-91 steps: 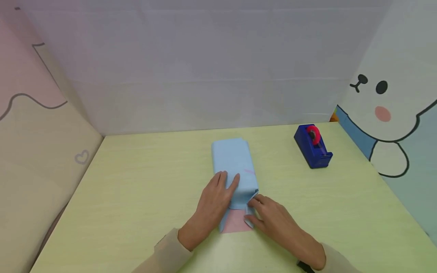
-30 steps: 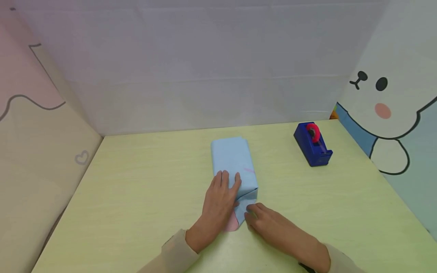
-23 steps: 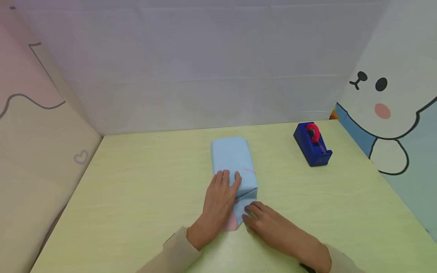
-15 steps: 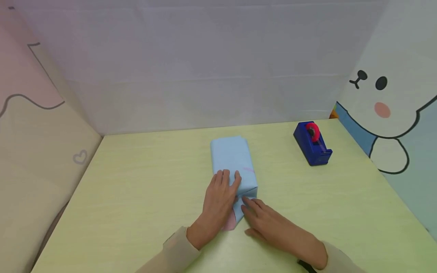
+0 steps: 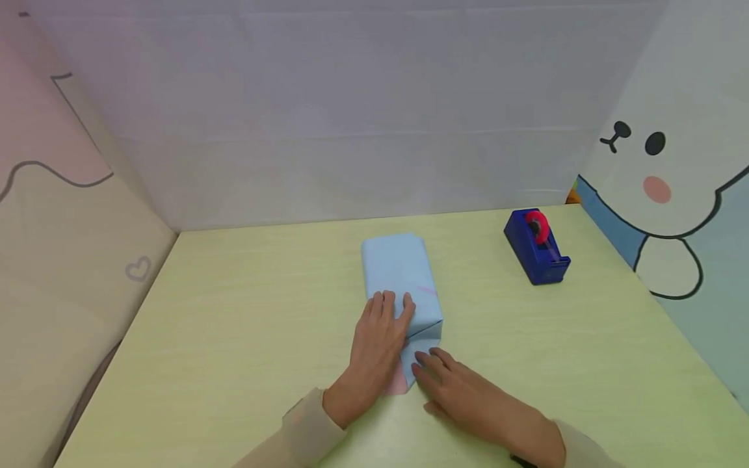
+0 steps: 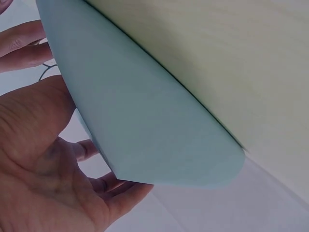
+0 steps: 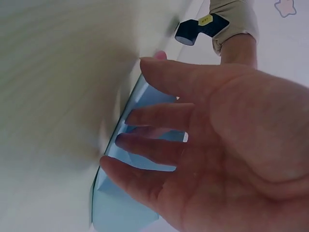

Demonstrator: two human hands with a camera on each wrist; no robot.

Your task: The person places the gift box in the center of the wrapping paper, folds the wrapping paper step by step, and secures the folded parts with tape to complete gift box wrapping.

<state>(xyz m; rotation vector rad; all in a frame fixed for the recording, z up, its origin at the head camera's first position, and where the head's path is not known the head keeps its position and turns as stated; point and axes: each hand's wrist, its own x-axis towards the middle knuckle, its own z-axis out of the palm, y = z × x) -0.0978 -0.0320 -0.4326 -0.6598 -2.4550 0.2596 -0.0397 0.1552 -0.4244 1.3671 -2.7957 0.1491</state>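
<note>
A box-shaped package wrapped in light blue paper (image 5: pixel 399 266) lies on the table. At its near end, a blue side flap (image 5: pixel 422 339) is folded inward at a slant over a pink paper layer (image 5: pixel 397 383). My left hand (image 5: pixel 376 344) rests on the near left part of the package, fingers spread over the top. With straight, spread fingers, my right hand (image 5: pixel 462 393) touches the flap's right edge. In the left wrist view, a smooth blue side (image 6: pixel 145 111) of the package stands beside the palm. The right wrist view shows extended fingers against the blue paper (image 7: pixel 125 208).
A dark blue tape dispenser (image 5: pixel 535 250) with a red-cored roll stands at the back right of the pale yellow table (image 5: pixel 251 305). A light backdrop (image 5: pixel 363 117) rises behind the table. Printed panels stand at both sides, a cartoon animal (image 5: pixel 673 175) on the right one.
Three seconds ago my right fingers pinched the flap at the right corner. It now lies folded inward, and those fingers are straighter. My left hand has shifted slightly right.
</note>
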